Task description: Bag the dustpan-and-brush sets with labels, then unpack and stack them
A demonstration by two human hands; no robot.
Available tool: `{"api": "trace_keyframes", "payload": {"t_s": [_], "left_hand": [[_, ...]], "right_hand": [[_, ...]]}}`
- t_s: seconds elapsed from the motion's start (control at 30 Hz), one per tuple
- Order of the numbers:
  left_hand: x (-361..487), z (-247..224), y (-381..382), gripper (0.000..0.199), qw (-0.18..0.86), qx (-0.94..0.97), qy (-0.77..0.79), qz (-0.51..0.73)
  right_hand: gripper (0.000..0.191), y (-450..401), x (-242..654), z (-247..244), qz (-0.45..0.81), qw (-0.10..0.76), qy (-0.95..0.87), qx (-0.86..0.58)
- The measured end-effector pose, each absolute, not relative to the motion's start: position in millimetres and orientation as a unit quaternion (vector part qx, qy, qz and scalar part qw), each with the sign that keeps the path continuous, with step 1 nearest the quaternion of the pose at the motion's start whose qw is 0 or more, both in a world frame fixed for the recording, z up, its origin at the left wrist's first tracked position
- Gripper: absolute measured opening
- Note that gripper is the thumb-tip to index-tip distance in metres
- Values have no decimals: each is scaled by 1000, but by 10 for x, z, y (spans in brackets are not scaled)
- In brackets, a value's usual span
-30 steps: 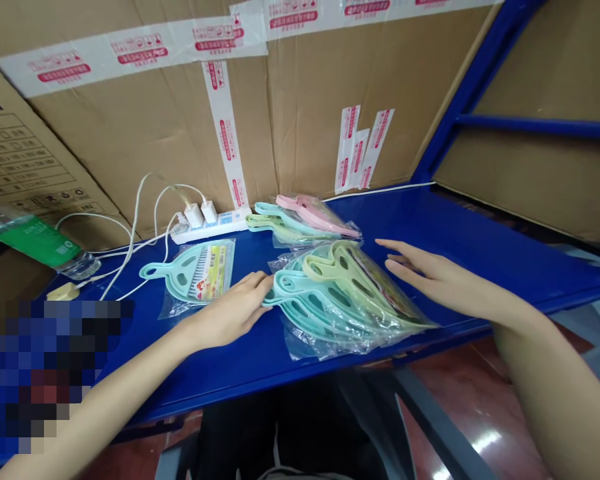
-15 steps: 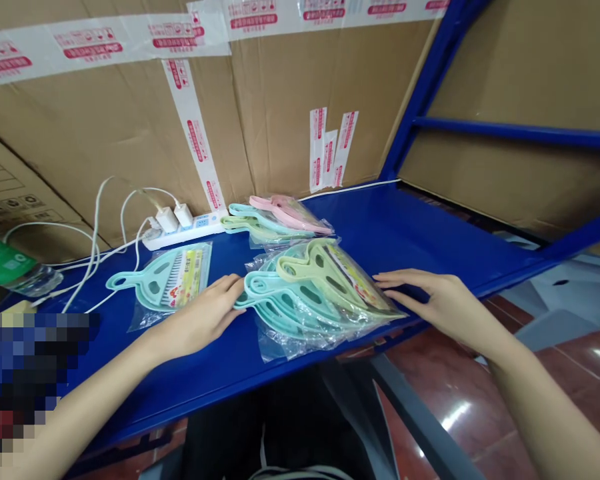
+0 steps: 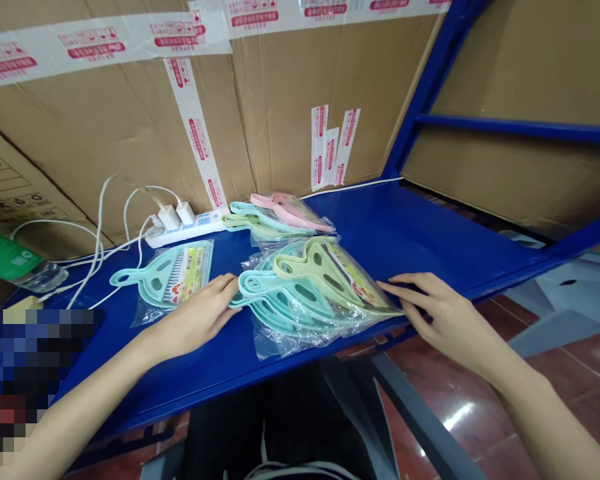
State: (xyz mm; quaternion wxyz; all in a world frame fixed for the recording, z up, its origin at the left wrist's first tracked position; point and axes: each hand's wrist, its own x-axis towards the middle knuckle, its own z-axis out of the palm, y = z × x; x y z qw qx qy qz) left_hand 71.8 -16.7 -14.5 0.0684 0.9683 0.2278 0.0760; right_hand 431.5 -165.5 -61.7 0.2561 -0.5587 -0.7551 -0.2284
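The bagged pile of turquoise dustpans (image 3: 275,307), with a yellow-green dustpan (image 3: 330,277) on top, lies on the blue table (image 3: 420,233) between the two hands. The left hand (image 3: 195,317) is at the pile's nine o'clock, its fingertips at the turquoise handle ends; whether they are clamped on a handle or only rest against it, I cannot tell. The right hand (image 3: 435,313) is at three o'clock, thumb and fingers apart, the tips at the wide edge of the yellow-green dustpan, whose handle points to ten o'clock. A single turquoise dustpan with a brush (image 3: 153,283) lies at the left hand's ten o'clock. Just beyond the pile, toward eleven o'clock, sits a bagged group of pink, turquoise and green dustpans (image 3: 290,213), with a white power strip (image 3: 190,231) near their handles.
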Motion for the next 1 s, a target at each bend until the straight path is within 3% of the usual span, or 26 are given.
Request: {"api": "trace_keyframes", "payload": {"t_s": [0.23, 0.5, 0.73, 1.0], "left_hand": [[733, -149, -190, 25, 61, 968, 226, 87], [728, -179, -157, 21, 79, 969, 212, 98], [731, -151, -175, 20, 96, 966, 221, 94], [743, -150, -175, 18, 87, 968, 216, 90]], "right_hand": [[36, -1873, 4255, -691, -334, 181, -740, -555], [15, -2000, 4283, -737, -346, 262, -728, -531], [25, -2062, 4306, -714, -331, 295, -717, -537], [32, -2284, 4312, -590, -275, 305, -634, -656]]}}
